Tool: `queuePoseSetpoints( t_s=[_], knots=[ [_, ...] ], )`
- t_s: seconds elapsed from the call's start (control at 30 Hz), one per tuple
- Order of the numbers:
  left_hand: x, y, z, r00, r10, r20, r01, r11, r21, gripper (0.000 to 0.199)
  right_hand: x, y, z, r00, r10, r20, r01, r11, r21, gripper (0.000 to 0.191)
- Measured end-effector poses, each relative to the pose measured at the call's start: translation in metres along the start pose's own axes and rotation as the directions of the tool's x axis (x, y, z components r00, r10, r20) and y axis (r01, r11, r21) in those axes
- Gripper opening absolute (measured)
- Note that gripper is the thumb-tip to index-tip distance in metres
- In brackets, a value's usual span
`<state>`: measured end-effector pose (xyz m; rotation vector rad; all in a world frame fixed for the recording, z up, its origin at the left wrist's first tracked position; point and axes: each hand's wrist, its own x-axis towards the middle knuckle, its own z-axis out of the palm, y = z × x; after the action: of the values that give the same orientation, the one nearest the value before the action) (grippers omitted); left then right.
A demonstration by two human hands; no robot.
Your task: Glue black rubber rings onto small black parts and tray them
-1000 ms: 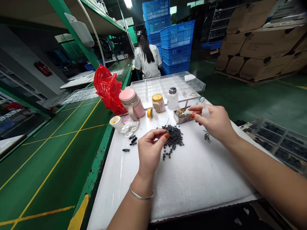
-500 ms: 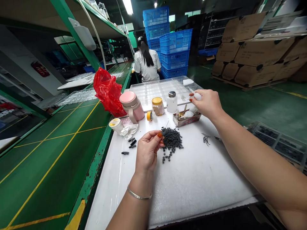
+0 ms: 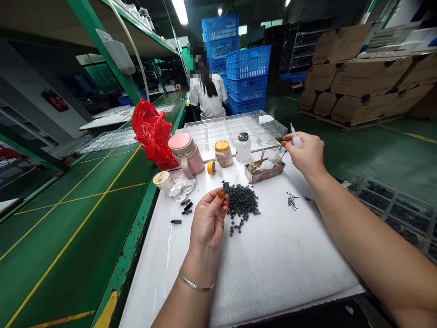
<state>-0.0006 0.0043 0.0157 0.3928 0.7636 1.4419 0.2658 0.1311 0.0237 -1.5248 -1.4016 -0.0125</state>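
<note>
My left hand [image 3: 208, 214] is closed, with thumb and forefinger pinching a small black part [image 3: 226, 186] just over the left edge of a pile of small black rings [image 3: 243, 199]. My right hand [image 3: 305, 152] is raised at the far right of the white table, its fingers wrapped round a small translucent squeeze bottle [image 3: 297, 140] with a thin nozzle pointing up. Below its fingertips stands a small open box [image 3: 265, 173] holding white bottles and a brush-like handle. A tiny blue tip shows at the fingers; what it belongs to is unclear.
Several black clips [image 3: 186, 207] lie left of the pile, thin black pins [image 3: 292, 200] to the right. Behind stand a pink mug [image 3: 192, 159], yellow-lidded jar [image 3: 223, 155], pump bottle [image 3: 243, 148] and divided clear tray [image 3: 218, 125]. A green conveyor [image 3: 85, 200] runs along the left.
My right hand has moved slightly right and down, and the squeeze bottle has turned so its nozzle points up. The left hand still holds the black part, which now shows more plainly.
</note>
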Motion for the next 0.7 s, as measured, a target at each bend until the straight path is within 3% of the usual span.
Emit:
queuePoseSetpoints(
  t_s=[0.07,0.17,0.33,0.47,0.57,0.7],
  knots=[
    [0.0,0.0,-0.001,1.0,-0.013,0.004,0.013,1.0,-0.018,0.024,0.001,0.009,-0.002,0.998,0.055,-0.026,-0.055,0.998,-0.004,0.025],
    [-0.001,-0.002,-0.001,0.999,-0.041,0.03,0.043,0.998,-0.051,0.021,-0.002,0.02,0.0,0.992,0.12,0.041,-0.12,0.993,-0.006,0.026],
    [-0.004,-0.001,0.001,0.997,-0.077,0.023,0.08,0.988,-0.129,0.013,-0.01,0.022,0.007,0.984,0.118,0.135,-0.12,0.993,0.004,0.019],
    [-0.005,-0.001,0.003,0.997,-0.077,0.008,0.078,0.987,-0.139,0.014,-0.014,0.01,-0.003,0.999,0.011,-0.047,-0.011,1.0,0.019,0.019],
    [-0.005,-0.003,0.003,0.998,-0.063,-0.01,0.062,0.99,-0.124,0.018,-0.018,-0.005,-0.018,0.98,-0.07,-0.187,0.085,0.994,0.069,0.021],
    [-0.004,-0.006,0.002,0.999,-0.018,-0.043,0.017,0.999,-0.034,0.026,-0.03,-0.038,-0.033,0.944,-0.12,-0.306,0.215,0.93,0.297,0.017]
  ],
)
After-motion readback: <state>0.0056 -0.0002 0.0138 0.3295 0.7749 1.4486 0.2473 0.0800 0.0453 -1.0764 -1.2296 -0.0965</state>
